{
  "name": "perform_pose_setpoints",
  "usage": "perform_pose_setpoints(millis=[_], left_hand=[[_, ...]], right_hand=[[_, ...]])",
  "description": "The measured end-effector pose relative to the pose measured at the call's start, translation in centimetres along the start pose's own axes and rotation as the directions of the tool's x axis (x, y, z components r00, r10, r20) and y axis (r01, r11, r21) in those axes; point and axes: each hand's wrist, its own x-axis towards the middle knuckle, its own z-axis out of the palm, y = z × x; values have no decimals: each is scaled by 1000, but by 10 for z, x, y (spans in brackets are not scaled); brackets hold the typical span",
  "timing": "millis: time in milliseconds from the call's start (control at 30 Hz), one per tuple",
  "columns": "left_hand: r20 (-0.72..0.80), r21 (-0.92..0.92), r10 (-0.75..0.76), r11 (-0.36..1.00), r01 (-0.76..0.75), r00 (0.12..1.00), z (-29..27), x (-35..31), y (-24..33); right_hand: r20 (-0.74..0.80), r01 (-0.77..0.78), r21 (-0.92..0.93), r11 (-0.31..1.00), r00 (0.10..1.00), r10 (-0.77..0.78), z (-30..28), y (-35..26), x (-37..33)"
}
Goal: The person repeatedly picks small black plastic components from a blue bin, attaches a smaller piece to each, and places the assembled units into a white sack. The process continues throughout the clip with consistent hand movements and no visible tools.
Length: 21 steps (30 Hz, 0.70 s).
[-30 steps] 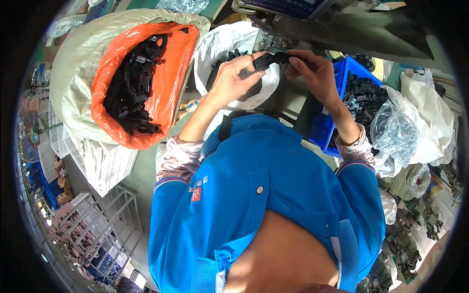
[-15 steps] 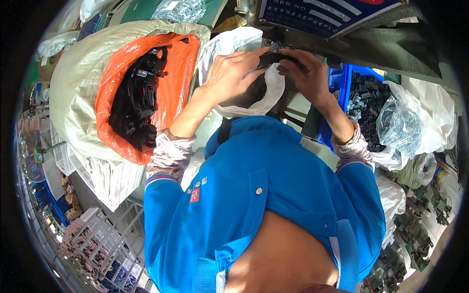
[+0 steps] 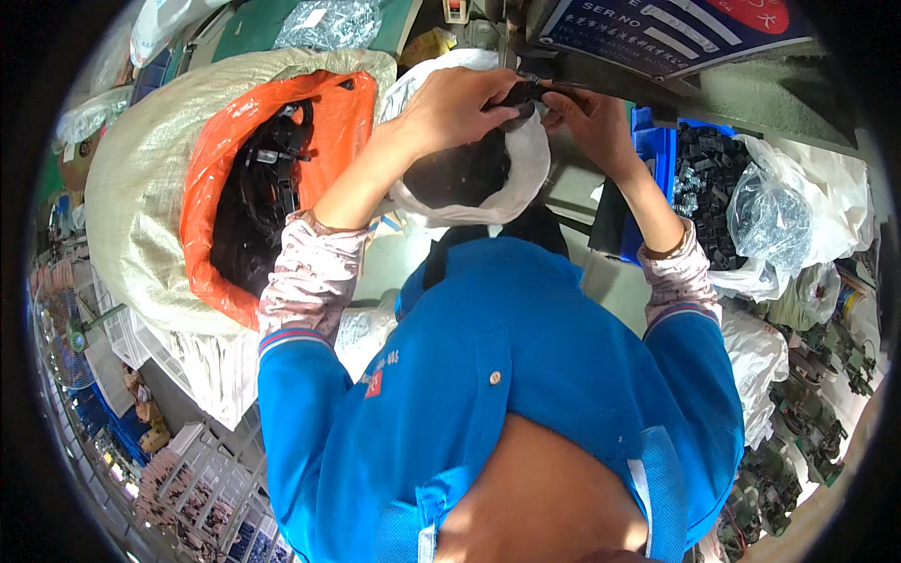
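At the upper centre our left hand (image 3: 460, 103) and right hand (image 3: 587, 117) both pinch a small black part (image 3: 526, 92), which could slip into the white bag (image 3: 526, 178) below.

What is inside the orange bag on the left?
The orange bag, lining a pale woven sack, holds a tangled heap of black plastic parts. Its folded rim hides the lower heap and bottom.

Dark-blue rectangular sign (image 3: 657, 33), white lettering, red corner patch: top right, on machine. Clear bag of small metal parts (image 3: 328, 21): top centre. Clear bag (image 3: 770, 220): right, beside blue bin (image 3: 657, 164).
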Motion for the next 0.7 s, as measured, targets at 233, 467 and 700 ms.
perform_pose_setpoints(millis=[233, 467, 700], left_hand=[[-74, -108, -47, 993, 38, 996, -11, -14, -1], [-128, -130, -65, 990, 48, 990, -12, -17, 5], [-79, -133, -116, 986, 105, 990, -14, -21, 7]], right_hand=[[77, -63, -50, 997, 995, 66, -9, -5, 10], [90, 43, -544, 838, 996, 7, -28, 81, 64], [136, 124, -931, 343, 991, 9, -16, 140, 94]])
